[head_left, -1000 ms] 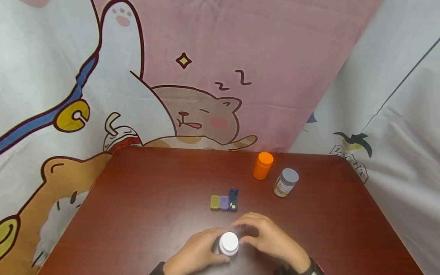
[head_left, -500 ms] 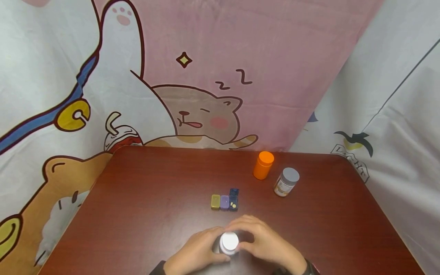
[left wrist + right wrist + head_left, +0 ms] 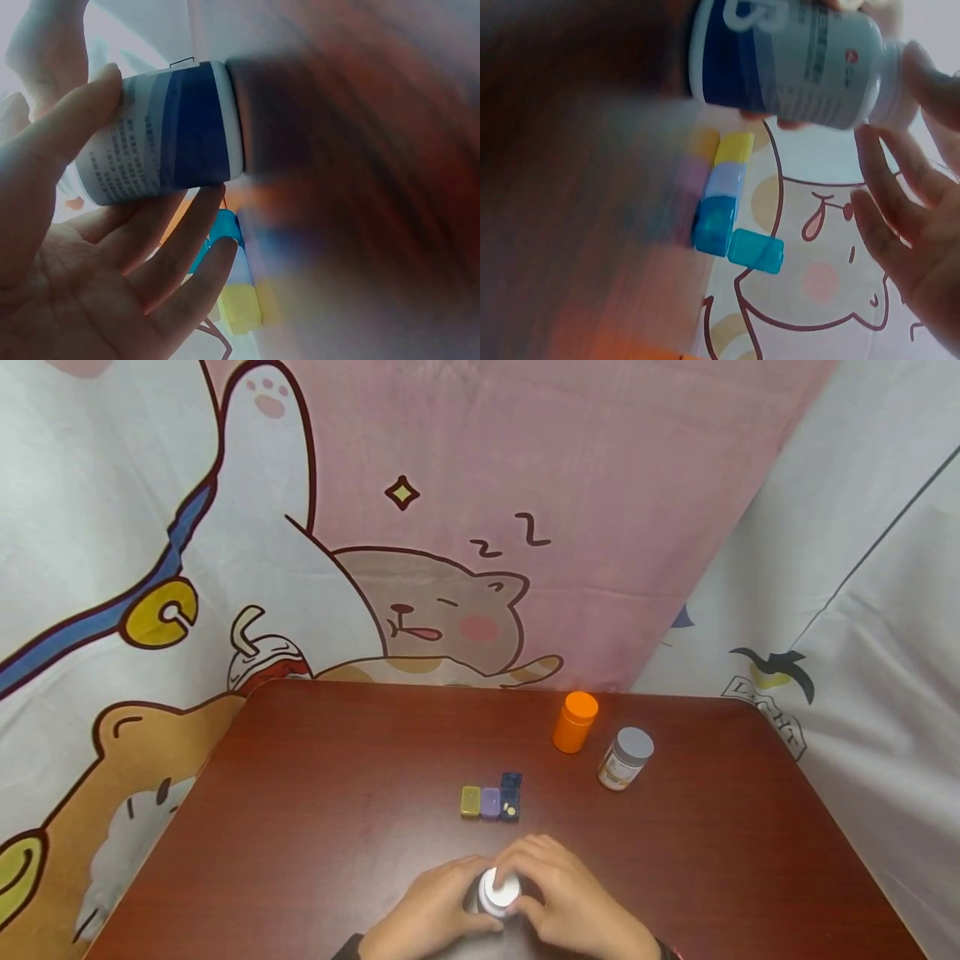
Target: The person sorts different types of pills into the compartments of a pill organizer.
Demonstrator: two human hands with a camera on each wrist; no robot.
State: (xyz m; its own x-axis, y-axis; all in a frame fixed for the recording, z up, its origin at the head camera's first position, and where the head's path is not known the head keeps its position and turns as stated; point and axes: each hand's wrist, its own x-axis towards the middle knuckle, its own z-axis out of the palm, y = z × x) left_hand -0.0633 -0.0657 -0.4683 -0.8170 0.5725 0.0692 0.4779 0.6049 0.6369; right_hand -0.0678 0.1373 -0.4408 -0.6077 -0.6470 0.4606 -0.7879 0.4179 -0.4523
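A white pill bottle [image 3: 165, 135] with a blue band on its label stands on the table near the front. My left hand [image 3: 435, 902] grips its body between thumb and fingers. On top, my right hand [image 3: 558, 893] has its thumb and fingers round the white cap [image 3: 501, 890], as the right wrist view also shows. Just behind the hands lies a small pill box [image 3: 490, 803] with yellow, purple and dark blue compartments. The dark blue lid [image 3: 756, 250] stands open, and a few pale pills [image 3: 509, 811] lie in that compartment.
An orange bottle [image 3: 574, 722] stands at the back right of the brown table [image 3: 337, 760]. Beside it is a white jar [image 3: 625, 760] with a grey lid. A cloth [image 3: 637, 485] printed with cartoon animals hangs behind the table.
My right hand has moved left from beside the bottle and its fingers have closed onto the cap. The left hand and the bottle have stayed in place.
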